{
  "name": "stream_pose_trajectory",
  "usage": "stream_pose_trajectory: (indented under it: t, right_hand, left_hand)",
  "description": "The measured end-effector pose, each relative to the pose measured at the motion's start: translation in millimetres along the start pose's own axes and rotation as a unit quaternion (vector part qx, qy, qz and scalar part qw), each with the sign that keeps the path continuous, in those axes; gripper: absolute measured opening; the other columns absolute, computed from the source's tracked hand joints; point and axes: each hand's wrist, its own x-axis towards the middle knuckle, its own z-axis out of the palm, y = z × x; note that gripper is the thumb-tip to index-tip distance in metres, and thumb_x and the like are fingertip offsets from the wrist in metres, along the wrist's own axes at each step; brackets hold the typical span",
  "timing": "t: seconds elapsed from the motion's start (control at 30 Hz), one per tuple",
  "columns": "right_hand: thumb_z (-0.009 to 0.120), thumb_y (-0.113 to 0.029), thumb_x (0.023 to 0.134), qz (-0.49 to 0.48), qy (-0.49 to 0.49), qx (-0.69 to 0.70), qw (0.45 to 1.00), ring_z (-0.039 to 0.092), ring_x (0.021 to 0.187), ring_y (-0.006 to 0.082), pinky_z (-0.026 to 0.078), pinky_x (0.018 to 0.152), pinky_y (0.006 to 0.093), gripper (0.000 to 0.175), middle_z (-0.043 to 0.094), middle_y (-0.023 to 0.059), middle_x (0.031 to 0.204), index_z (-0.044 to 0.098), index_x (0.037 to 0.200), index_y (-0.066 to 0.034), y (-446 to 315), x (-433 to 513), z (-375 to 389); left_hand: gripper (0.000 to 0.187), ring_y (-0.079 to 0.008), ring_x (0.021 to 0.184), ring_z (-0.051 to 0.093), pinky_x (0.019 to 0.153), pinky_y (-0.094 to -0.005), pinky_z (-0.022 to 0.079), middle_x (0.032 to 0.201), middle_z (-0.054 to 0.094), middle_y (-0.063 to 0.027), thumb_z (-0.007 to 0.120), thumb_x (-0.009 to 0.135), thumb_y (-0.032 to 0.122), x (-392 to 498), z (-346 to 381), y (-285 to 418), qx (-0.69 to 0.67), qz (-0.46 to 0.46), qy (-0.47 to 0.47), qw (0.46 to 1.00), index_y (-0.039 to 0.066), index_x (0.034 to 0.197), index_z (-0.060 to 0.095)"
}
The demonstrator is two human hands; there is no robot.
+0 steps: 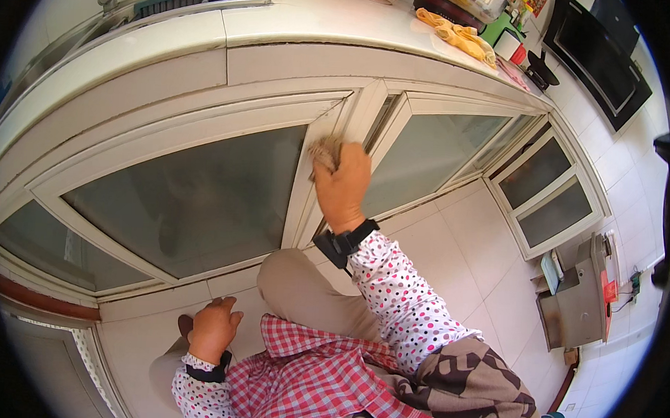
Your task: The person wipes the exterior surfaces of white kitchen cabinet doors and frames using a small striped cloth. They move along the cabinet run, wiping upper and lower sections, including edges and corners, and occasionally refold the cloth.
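My right hand (344,184) grips a crumpled brownish cloth (327,151) and presses it on the white frame of a sliding cabinet door (308,177), beside its dark glass panel (189,197). Part of the cloth is hidden under my fingers. Lower left, my left hand (214,327) hangs near my knee with nothing in it, its fingers slightly bent and apart. Both wrists carry black straps over dotted sleeves. Right of my right hand is another glass door panel (433,151).
Above the doors runs a white countertop (321,18) with a sink (181,0) at the left and yellow cloths (457,35) at the right. A smaller glass-doored cabinet (546,190) and a grey metal unit (577,303) stand at the right. Pale tiles (451,253) cover the floor.
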Motion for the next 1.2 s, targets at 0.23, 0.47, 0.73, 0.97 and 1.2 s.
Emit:
stream_pose_trajectory:
  t: [0.23,0.47,0.73,0.97,1.2]
  right_hand:
    - [0.082,-0.016,0.08,-0.042,0.127,0.024,0.991,0.054,0.084,0.0405,0.039,0.074,0.0491,0.028,0.056,0.0157,0.088,0.057,0.088,-0.0037,6,64,-7]
    - [0.083,-0.013,0.075,-0.073,0.079,-0.057,0.993,0.052,0.082,0.0394,0.037,0.072,0.0468,0.032,0.053,0.015,0.085,0.052,0.083,-0.0051,36,28,-7]
    - [0.083,-0.017,0.077,0.051,-0.155,-0.12,0.979,0.058,0.085,0.0398,0.042,0.074,0.0481,0.027,0.06,0.015,0.09,0.064,0.092,-0.0071,98,-119,22]
    - [0.078,-0.015,0.081,-0.012,0.002,-0.044,0.999,0.057,0.09,0.0421,0.041,0.077,0.0495,0.025,0.059,0.0179,0.095,0.059,0.093,-0.0038,58,-20,0]
    - [0.079,-0.015,0.085,-0.11,0.105,0.034,0.988,0.054,0.09,0.0431,0.042,0.077,0.0506,0.029,0.057,0.0185,0.094,0.057,0.097,-0.0015,44,86,-24]
  left_hand:
    - [0.036,-0.0403,0.097,0.07,0.079,-0.0514,0.057,0.109,0.072,-0.0196,0.071,0.089,0.025,2,1,-2,0.007,-0.011,-0.022,1.0,0.006,0.12,0.07]
    - [0.036,-0.0393,0.097,0.07,0.078,-0.0511,0.057,0.108,0.072,-0.0187,0.071,0.089,0.026,1,1,0,0.012,-0.009,-0.014,1.0,0.007,0.12,0.07]
    - [0.038,-0.0389,0.1,0.071,0.082,-0.0497,0.056,0.112,0.072,-0.0192,0.07,0.09,0.027,2,6,-2,0.014,-0.032,-0.045,0.998,0.006,0.122,0.07]
    - [0.037,-0.039,0.098,0.071,0.083,-0.0509,0.055,0.113,0.073,-0.0193,0.069,0.09,0.029,9,20,-20,0.023,-0.041,-0.04,0.998,0.008,0.121,0.071]
    - [0.038,-0.0401,0.097,0.071,0.083,-0.0522,0.053,0.11,0.073,-0.0203,0.069,0.09,0.028,3,19,-21,0.031,-0.041,-0.043,0.998,0.009,0.123,0.07]
